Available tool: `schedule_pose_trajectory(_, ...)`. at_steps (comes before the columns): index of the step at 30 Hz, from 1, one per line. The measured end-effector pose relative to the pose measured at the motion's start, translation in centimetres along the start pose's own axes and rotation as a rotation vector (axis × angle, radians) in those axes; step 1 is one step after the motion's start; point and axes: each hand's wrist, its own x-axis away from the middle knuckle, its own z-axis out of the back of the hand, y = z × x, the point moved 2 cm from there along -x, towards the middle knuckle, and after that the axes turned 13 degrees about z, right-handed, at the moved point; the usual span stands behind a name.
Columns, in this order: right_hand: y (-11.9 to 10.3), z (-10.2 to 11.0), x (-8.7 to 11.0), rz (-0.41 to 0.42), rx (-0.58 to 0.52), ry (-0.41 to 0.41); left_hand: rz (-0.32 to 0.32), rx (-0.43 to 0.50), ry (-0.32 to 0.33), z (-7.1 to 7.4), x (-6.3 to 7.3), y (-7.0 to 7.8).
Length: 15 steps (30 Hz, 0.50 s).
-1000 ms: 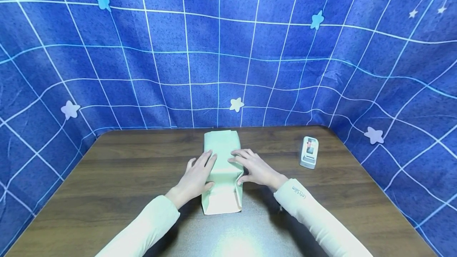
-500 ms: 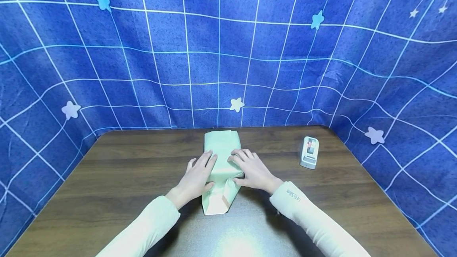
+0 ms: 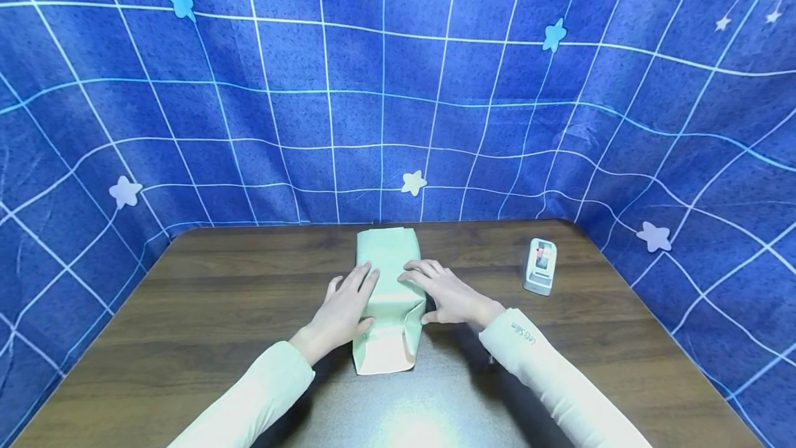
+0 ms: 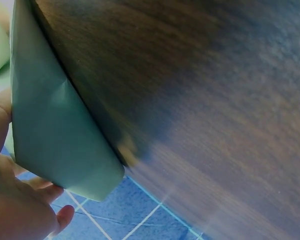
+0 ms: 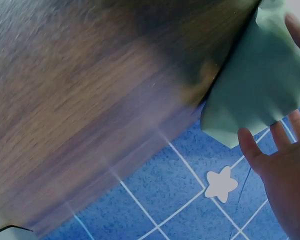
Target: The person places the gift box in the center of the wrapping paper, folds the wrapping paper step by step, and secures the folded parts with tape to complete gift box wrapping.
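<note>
A package (image 3: 387, 296) in pale green wrapping paper lies lengthwise at the middle of the table. Its near end is a loose paper tube with a whitish inside (image 3: 385, 355); the right side of this end is creased inward. My left hand (image 3: 338, 306) rests on the package's left side, fingers spread over the top and thumb low toward the near end. My right hand (image 3: 450, 292) lies along the opposite side, fingertips on the top edge and thumb beside the creased paper. Both wrist views show the package's green sides (image 4: 60, 125) with the fingers along the upper edge.
A small white device-like object (image 3: 539, 267) with a coloured label stands at the right rear of the wooden table (image 3: 249, 275). Behind the table and along both sides hangs a blue curtain (image 3: 298, 116) with white grid lines and stars.
My right thumb pushed the right side of the near paper end inward, then drew back to the right. The paper sprang partly outward again, keeping a crease. My left hand stayed in place.
</note>
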Motion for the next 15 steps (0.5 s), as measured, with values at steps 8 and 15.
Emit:
schedule_pose_trajectory(8,0.0,-0.6,-0.1,-0.012,0.110,0.020,-0.013,-0.016,0.013,0.1,0.1,0.1)
schedule_pose_trajectory(15,0.0,-1.2,-0.4,-0.049,0.225,0.012,-0.011,-0.020,0.010,0.0,0.1,0.1)
